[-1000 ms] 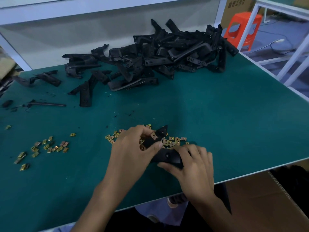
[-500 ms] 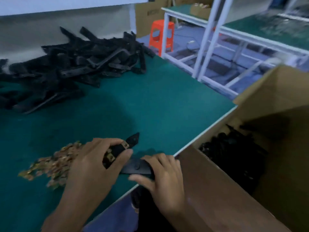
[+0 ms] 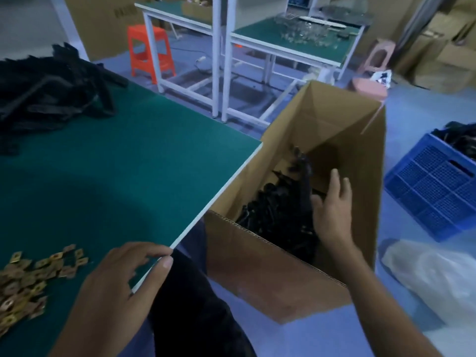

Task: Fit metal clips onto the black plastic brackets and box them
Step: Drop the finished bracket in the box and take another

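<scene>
Item: black plastic brackets [image 3: 280,212], heaped in cardboard box [image 3: 257,256], just beneath and left of right hand [image 3: 332,210], whose fingers are spread and hold nothing. Left hand [image 3: 123,279] rests slack on table edge [image 3: 219,199], with metal clips [image 3: 31,274] just to its left. Judged light, stiff and snag-prone; grasp 1 arm mid-length.

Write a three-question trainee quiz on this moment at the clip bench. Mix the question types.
1. True or false: the metal clips lie on the green table, close to the left hand.
2. The right hand is: A) spread open over the brackets in the open cardboard box; B) picking among the clips; C) flat on the table.
3. Fill in: the left hand rests at the table's near ____.

Key: 1 true; 2 A; 3 edge.
</scene>
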The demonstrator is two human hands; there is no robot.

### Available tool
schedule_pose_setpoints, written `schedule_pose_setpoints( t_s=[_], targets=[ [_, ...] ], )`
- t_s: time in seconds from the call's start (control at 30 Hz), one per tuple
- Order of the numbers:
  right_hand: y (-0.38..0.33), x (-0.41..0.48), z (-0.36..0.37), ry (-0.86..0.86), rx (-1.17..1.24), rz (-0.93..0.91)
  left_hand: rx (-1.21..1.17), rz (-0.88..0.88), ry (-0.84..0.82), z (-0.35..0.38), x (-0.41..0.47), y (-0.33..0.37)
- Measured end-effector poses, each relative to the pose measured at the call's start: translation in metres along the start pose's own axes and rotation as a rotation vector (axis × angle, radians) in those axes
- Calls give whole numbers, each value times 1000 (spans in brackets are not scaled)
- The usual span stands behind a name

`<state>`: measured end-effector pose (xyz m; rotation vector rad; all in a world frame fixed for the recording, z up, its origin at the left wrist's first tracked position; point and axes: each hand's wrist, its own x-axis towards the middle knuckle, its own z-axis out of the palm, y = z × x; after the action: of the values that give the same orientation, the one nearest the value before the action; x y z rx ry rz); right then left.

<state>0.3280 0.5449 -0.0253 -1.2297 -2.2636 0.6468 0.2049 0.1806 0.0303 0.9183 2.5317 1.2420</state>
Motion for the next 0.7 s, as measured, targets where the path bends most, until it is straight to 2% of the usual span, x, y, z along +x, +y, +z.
schedule_pose_setpoints(
  t_s=[0.07,0.13,0.37,0.43,0.53,0.6,0.7],
  targets=[
    [-13,26,3,-44,-3,-9,-14,-36,-3,-8,-3,-6],
    [-43,23,21,-89,11,-172,-4,-79,60,-18,-7,-16],
    [-189,-113,103,-437,358,-688,100,-262,286,-72,-22,-86],
    [-216,-148,118,-566,419,-766,129,-322,384,-93,-25,-109],
    [-238,-175,142,-692,459,-778,153,-444,532,-126,-23,-141],
    [-242,-185,155,-641,445,-746,211,-486,629,-152,-16,-163],
    [-241,-194,167,-402,374,-825,313,-532,721,-190,5,-194]
  ],
)
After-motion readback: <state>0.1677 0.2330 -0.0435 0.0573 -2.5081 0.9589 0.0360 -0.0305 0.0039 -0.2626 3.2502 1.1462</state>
